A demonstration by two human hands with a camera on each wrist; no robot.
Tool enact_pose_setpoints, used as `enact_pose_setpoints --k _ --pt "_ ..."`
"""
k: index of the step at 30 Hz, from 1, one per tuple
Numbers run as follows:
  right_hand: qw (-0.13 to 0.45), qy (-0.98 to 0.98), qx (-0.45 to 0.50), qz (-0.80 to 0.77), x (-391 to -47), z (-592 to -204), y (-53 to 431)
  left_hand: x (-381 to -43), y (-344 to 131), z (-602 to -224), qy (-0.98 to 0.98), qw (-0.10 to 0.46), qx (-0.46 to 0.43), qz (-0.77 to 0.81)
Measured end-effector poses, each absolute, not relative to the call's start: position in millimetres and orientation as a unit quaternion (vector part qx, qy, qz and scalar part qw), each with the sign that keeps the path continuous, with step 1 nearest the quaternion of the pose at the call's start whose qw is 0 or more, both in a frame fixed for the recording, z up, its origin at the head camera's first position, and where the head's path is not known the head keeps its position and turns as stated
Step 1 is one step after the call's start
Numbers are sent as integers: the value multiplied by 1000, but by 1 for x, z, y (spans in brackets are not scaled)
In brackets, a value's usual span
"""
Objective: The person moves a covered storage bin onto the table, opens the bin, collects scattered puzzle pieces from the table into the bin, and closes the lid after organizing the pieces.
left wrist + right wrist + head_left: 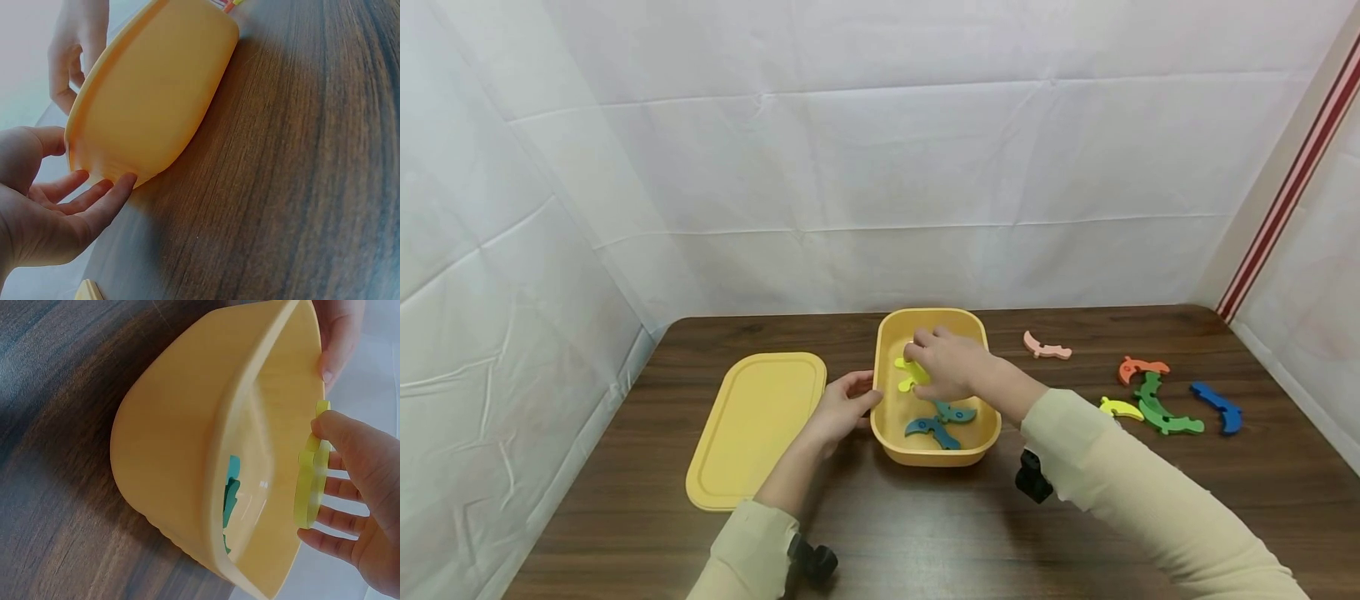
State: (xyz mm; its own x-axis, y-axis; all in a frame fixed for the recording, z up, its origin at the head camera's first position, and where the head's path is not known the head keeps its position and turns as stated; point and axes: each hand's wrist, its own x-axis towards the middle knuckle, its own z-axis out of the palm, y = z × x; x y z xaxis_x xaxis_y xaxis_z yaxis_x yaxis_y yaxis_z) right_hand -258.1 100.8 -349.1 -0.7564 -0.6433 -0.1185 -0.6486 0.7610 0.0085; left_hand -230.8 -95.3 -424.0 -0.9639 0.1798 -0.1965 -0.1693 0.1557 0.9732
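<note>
A yellow plastic bin stands on the table. At its left side my left hand holds the wall, thumb at the rim and fingertips on the outside. Over the bin's inside, my right hand pinches bright yellow-green curved flat pieces between thumb and fingers; whether it is one piece or two is hard to tell. In the right wrist view they are level with the rim. Two teal beaked pieces lie on the bin's floor, partly hidden by the wall in that view.
Left of the bin lies a yellow lid. To the right are a pink piece, an orange one, green ones, a yellow one and a blue one. A white sheet hangs behind the table.
</note>
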Motion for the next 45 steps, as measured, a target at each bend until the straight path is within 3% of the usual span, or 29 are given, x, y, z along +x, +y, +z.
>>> enact_pose_setpoints --k 45 --pt "31 932 -360 19 -261 -353 110 -231 -95 -424 751 136 5 647"
